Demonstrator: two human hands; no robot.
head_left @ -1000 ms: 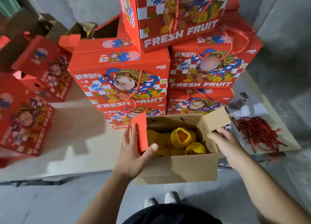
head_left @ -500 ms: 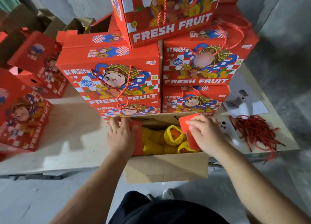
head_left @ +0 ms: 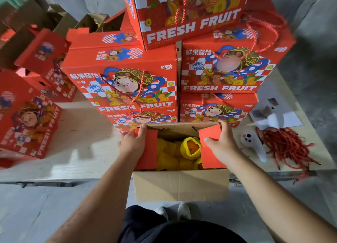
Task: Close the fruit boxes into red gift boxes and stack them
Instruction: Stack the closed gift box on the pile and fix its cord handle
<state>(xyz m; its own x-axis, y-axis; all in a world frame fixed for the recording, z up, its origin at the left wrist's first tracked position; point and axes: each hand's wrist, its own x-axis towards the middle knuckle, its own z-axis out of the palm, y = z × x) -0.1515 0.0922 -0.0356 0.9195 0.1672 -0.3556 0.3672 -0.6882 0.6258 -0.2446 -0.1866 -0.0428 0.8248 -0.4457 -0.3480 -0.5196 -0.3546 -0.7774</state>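
An open gift box (head_left: 180, 184) stands at the table's front edge, brown on its near wall. Inside lie oranges in yellow foam nets (head_left: 190, 148). My left hand (head_left: 132, 145) lies flat on the red left flap (head_left: 147, 151) and presses it inward. My right hand (head_left: 221, 146) holds the red right flap (head_left: 209, 148), thumb on top, folding it over the fruit. Behind the box rises a stack of closed red "FRESH FRUIT" gift boxes (head_left: 125, 82) with red rope handles.
More red boxes (head_left: 27, 122) lean at the left, some open. A pile of red cords (head_left: 288, 148), a white tool (head_left: 253, 146) and papers (head_left: 277, 117) lie on the wooden table (head_left: 76, 144) at the right. My feet stand below the box.
Both side flaps have come down further over the oranges. My right hand moved from the box's outer right side onto the right flap; my left hand now presses the left flap flat.
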